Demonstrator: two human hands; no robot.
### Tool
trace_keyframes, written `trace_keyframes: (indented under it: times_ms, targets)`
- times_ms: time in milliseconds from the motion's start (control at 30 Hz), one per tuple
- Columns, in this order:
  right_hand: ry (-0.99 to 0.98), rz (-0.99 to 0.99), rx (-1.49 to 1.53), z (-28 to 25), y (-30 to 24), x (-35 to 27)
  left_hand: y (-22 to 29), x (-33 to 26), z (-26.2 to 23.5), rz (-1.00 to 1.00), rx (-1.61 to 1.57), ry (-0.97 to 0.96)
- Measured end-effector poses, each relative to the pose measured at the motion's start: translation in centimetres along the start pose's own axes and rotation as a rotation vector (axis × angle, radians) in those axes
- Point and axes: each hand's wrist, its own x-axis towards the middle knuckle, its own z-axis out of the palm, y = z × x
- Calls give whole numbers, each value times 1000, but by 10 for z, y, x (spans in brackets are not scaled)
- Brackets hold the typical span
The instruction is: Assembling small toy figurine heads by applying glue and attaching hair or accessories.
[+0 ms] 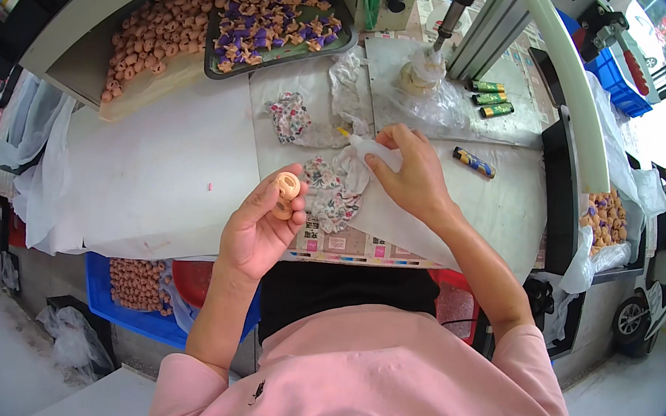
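My left hand (252,235) is closed around a small peach-coloured plastic piece (288,184), round and hollow, pinched between thumb and fingers above the table's front edge. Just below its rim shows another rounded peach part; whether the two are joined I cannot tell. In my right hand (417,179) is a whitish squeeze bottle (380,152), tilted with its yellow nozzle pointing up and left, apart from the piece. Between the hands lies a crumpled floral cloth (334,198). Another floral cloth (288,117) rests farther back, near the nozzle.
A dark tray (223,72) of peach and purple figures stands at the back left beside piled peach heads (155,26). A vertical machine shaft (454,15) meets a plastic-wrapped base. Several green cylinders (494,100) and a blue cylinder (474,163) lie right. A blue bin (98,299) sits below.
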Motion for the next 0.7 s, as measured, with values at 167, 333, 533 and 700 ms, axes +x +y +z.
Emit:
trace_keyframes:
  times_ms: [167, 333, 533, 700]
  targets:
    - [116, -205, -93, 13, -8, 66, 9, -7, -9, 35, -19, 0]
    - [242, -365, -310, 62, 6, 170, 16, -10, -8, 31, -35, -30]
    - [-143, -32, -532, 75, 3, 219, 21, -22, -12, 27, -49, 4]
    - [-276, 4, -548, 83, 7, 223, 25, -23, -21, 3, 78, 30]
